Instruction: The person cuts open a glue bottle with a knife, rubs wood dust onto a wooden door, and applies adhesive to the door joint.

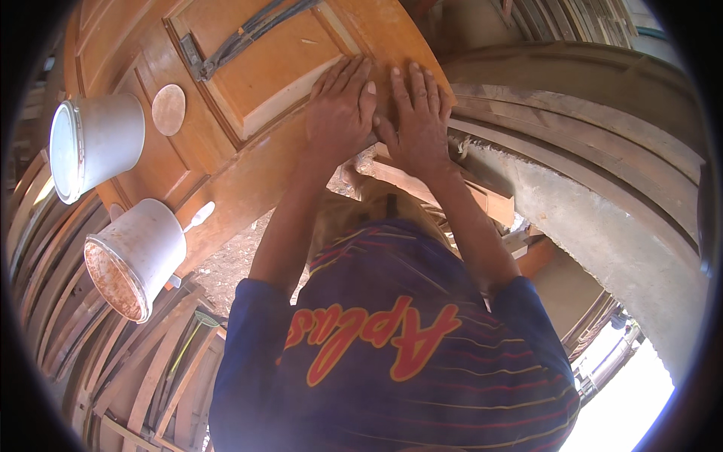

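A varnished orange-brown panelled wooden door (260, 181) lies in front of me. My left hand (343, 109) rests palm down near its right end, fingers stretched out. Close beside it, my right hand (419, 124) lies flat on the same end, fingers slightly spread and the thumbs nearly meeting. Whether anything thin is under the palms is hidden. Further up on the panels is a bundle of dark strips (245, 38), with a grey metal-looking piece (191, 56) at its left end. A round pinkish disc (169, 110) sits left of the middle.
A white bucket (113, 142) and a stained bucket (154, 237) with a brown-coated inside stand at the door's left side, near a small white spatula-like tool (199, 216). Long timber pieces (158, 361) lean at lower left. Right are stacked boards (580, 124) and a concrete ledge (572, 203).
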A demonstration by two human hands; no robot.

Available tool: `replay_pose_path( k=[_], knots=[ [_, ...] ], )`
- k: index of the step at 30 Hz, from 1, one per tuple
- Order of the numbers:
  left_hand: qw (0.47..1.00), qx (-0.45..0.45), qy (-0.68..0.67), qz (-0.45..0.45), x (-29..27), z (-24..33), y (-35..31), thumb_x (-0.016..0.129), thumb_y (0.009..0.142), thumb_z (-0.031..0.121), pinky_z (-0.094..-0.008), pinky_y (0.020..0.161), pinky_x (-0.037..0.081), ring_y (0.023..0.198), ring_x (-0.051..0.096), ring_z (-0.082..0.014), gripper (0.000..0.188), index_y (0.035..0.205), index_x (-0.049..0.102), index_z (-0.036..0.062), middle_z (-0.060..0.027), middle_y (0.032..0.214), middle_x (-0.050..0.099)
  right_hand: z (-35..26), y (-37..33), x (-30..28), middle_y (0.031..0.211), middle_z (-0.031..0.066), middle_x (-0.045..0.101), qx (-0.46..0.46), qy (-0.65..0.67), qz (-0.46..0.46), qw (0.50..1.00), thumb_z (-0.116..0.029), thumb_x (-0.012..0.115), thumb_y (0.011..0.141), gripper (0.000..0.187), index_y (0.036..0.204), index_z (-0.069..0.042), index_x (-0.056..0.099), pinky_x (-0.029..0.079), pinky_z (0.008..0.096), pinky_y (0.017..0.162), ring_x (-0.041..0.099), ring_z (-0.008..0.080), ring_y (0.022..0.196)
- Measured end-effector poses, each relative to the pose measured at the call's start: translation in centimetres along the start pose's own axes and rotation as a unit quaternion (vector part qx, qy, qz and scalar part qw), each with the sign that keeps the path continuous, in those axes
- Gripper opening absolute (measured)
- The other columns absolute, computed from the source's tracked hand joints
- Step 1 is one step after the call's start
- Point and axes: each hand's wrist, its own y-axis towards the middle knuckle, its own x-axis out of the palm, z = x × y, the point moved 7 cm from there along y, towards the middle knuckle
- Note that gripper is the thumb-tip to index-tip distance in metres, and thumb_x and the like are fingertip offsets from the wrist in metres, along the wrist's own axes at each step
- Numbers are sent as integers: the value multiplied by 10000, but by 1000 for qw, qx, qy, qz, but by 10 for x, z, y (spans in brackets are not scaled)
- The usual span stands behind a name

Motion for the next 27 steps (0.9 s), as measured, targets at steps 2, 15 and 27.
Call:
replay_pose_path(
  k=[2, 15, 27],
  knots=[
    [1000, -4, -11, -5, 1, 0, 2, 411, 1086, 269, -494, 1140, 393, 1360, 548, -380, 455, 1362, 631, -19, -201, 1374, 651, 10, 16, 1, 1661, 257, 254, 30, -37, 14, 999, -476, 587, 981, 747, 1612, -139, 372, 178, 655, 1216, 224, 471, 1543],
    [999, -4, -25, -27, 0, 2, 2, 386, 1104, 323, -497, 1148, 388, 1376, 524, -394, 496, 1386, 615, -14, -207, 1413, 624, 10, 20, 0, 1642, 236, 316, 8, -35, 3, 999, -454, 553, 997, 706, 1602, -130, 387, 189, 596, 1242, 256, 393, 1552],
    [998, -28, -16, -56, -2, 0, 4, 410, 1070, 240, -502, 1185, 358, 1416, 488, -383, 472, 1457, 555, 12, -201, 1457, 591, 20, -14, -42, 1557, 238, 417, 22, 30, 65, 997, -348, 597, 1013, 642, 1551, -37, 434, 271, 546, 1203, 388, 404, 1454]
  ],
)
